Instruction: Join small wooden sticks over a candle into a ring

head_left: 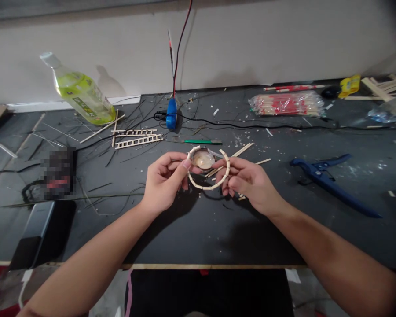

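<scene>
An open ring of short, pale wooden segments (203,188) is held up above the table, with a gap at its top. My left hand (166,180) pinches its left side between thumb and fingers. On the other side, my right hand (247,182) has curled fingers around and behind the ring's right edge; its exact contact is partly hidden. Behind the ring sits a small round dish (203,159) holding a whitish, glossy substance. A thin whitish strip lies near the dish's right rim. Thin wooden sticks (242,150) lie beside and behind my right hand.
Blue cutters (336,187) lie at right, a wrapped stick bundle (287,105) behind them. A green-handled tool (203,141), ladder-like wooden pieces (140,141) and a blue device (171,114) with cables lie farther back. At left are a bottle (82,97) and a phone (39,224).
</scene>
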The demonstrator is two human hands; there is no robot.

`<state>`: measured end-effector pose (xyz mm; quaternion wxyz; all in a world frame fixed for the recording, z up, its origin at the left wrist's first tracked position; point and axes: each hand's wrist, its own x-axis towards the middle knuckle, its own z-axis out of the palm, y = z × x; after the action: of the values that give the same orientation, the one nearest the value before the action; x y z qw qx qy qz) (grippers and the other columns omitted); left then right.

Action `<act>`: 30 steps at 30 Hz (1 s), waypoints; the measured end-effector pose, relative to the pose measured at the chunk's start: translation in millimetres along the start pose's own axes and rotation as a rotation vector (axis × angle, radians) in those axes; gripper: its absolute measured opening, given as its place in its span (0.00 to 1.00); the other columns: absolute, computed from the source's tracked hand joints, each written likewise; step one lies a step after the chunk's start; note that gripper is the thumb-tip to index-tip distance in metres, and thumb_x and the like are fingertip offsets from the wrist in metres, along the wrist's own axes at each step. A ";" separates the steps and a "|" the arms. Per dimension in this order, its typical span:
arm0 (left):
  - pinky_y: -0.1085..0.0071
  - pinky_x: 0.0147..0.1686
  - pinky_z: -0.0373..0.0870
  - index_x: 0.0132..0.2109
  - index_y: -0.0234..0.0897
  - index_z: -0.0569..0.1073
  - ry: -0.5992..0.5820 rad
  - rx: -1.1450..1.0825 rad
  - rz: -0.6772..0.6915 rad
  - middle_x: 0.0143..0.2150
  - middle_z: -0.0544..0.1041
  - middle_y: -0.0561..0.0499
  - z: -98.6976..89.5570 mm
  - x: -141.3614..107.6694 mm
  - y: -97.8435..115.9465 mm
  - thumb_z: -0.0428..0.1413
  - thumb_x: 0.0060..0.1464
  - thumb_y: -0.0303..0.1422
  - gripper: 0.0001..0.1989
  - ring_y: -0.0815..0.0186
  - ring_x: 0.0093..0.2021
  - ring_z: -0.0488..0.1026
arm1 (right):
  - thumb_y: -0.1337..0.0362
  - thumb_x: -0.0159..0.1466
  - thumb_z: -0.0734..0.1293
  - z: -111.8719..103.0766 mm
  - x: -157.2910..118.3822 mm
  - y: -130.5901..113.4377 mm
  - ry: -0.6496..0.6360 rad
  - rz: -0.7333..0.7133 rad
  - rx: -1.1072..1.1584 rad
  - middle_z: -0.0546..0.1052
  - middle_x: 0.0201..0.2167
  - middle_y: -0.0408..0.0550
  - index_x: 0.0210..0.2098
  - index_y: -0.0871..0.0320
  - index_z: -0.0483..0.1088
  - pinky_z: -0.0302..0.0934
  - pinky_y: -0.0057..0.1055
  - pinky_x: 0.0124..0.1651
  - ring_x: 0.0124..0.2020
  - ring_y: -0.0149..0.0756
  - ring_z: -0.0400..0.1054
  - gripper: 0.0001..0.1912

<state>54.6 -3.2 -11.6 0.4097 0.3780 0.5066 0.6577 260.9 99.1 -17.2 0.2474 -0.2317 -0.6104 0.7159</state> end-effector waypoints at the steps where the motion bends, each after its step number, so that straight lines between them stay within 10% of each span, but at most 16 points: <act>1: 0.77 0.19 0.68 0.44 0.34 0.75 0.007 0.002 -0.004 0.33 0.85 0.46 0.0 -0.2 -0.7 0.64 0.62 0.40 0.14 0.75 0.17 0.70 | 0.51 0.61 0.78 1.3 -0.7 -0.4 0.004 0.009 -0.037 0.78 0.32 0.45 0.49 0.56 0.77 0.65 0.24 0.27 0.27 0.28 0.71 0.22; 10: 0.75 0.19 0.69 0.45 0.37 0.74 -0.012 -0.017 -0.034 0.36 0.86 0.46 1.4 -4.6 -4.0 0.64 0.62 0.42 0.14 0.74 0.18 0.70 | 0.60 0.60 0.79 11.7 -3.2 -9.1 0.040 0.014 -0.227 0.81 0.26 0.44 0.32 0.55 0.80 0.68 0.28 0.32 0.27 0.31 0.73 0.07; 30: 0.77 0.19 0.71 0.40 0.35 0.82 -0.191 0.037 -0.167 0.29 0.82 0.48 5.8 -8.2 2.3 0.67 0.59 0.38 0.10 0.71 0.22 0.73 | 0.54 0.63 0.77 6.7 -6.3 -12.1 0.138 -0.063 -0.284 0.80 0.27 0.45 0.34 0.55 0.80 0.69 0.30 0.31 0.28 0.32 0.72 0.11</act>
<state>62.7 -9.0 -8.8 0.5025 0.4030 0.5072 0.5726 262.3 91.6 -4.1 0.2759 -0.2938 -0.6940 0.5965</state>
